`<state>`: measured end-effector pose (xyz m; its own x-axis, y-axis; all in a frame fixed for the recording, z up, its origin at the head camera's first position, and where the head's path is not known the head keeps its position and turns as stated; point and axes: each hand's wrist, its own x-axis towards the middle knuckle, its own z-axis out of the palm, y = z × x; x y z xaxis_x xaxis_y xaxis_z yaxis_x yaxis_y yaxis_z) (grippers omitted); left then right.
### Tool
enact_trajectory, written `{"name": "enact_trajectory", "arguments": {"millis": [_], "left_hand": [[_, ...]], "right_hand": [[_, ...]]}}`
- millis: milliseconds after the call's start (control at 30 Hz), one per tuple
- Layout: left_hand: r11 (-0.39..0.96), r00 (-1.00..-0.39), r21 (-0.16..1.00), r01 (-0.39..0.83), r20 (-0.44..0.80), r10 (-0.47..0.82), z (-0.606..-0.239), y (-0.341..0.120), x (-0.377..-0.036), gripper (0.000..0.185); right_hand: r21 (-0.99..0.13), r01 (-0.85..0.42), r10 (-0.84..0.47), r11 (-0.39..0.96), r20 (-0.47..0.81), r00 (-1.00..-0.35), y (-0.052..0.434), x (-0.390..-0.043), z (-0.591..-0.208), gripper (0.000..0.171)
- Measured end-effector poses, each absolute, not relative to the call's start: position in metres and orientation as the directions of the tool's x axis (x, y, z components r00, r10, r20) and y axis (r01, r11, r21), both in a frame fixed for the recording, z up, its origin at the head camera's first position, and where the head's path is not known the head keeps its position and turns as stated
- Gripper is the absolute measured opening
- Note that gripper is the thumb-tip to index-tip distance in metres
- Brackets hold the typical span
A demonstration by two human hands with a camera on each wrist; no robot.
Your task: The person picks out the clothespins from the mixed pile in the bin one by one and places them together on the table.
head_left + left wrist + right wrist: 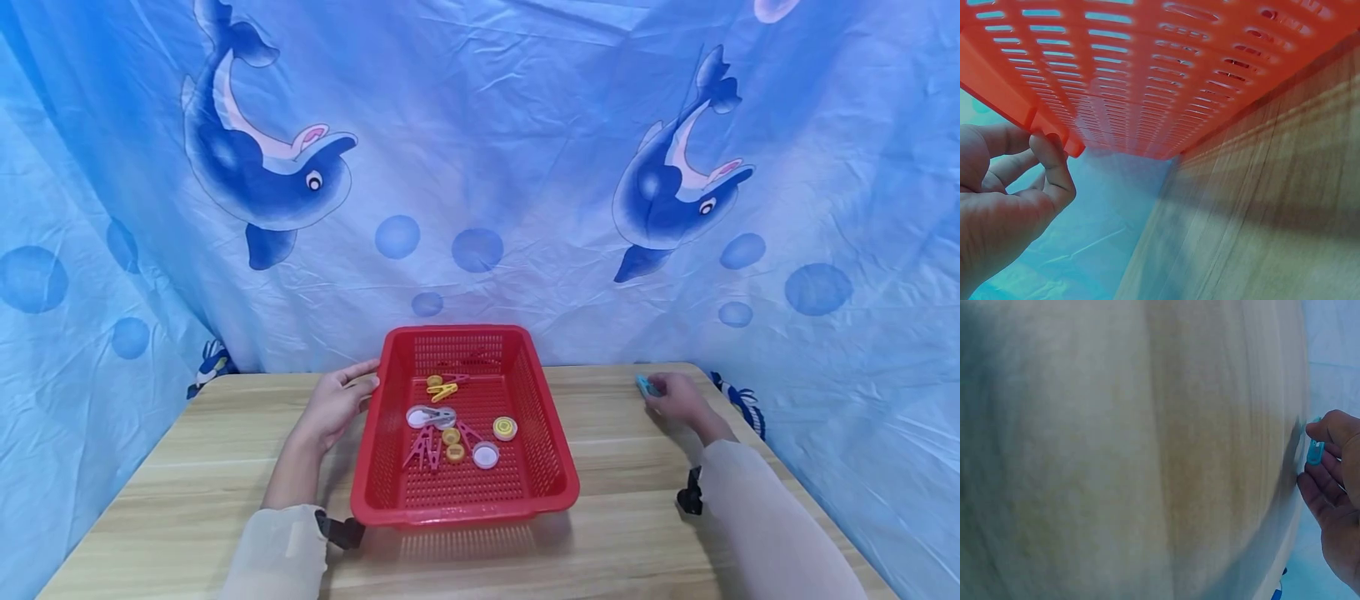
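My left hand (335,408) is at the left rim of a red plastic basket (465,512). In the left wrist view, the thumb and fingers (1054,165) pinch that rim. At the far right of the table my right hand (678,398) pinches a turquoise clothespin (645,386) between thumb and fingers, close over the wood; the right wrist view shows the clothespin (1315,450) too. On the basket floor lie several pink clothespins (435,454), a yellow clothespin (444,390) and a grey clothespin (437,414), mixed with white caps (485,455) and yellow caps (455,452).
The basket stands on a wooden table (600,475), its slotted walls rising well above the contents. Right behind the table's back edge hangs a blue curtain (480,150) printed with dolphins. A tassel tie (738,404) hangs near the back right corner, and another tie (212,367) at the left.
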<state>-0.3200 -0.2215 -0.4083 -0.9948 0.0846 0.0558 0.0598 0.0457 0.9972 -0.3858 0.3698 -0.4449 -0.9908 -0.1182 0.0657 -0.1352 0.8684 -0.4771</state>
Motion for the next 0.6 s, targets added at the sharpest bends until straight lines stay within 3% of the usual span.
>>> {"name": "enact_trajectory", "arguments": {"millis": [333,600], "left_hand": [[0.04,-0.995,0.997,0.06,0.057,0.082,-0.4074,-0.2213,-0.3188,0.049],[0.028,-0.995,0.998,0.058,0.056,0.076,-0.4071,-0.2205,-0.3183,0.049]], "right_hand": [[-0.511,-0.062,-0.053,0.858,0.034,-0.998,0.3748,-0.3847,-0.4494,0.05],[-0.505,-0.094,-0.094,0.858,0.025,-0.995,0.3798,-0.3875,-0.4489,0.052]]}}
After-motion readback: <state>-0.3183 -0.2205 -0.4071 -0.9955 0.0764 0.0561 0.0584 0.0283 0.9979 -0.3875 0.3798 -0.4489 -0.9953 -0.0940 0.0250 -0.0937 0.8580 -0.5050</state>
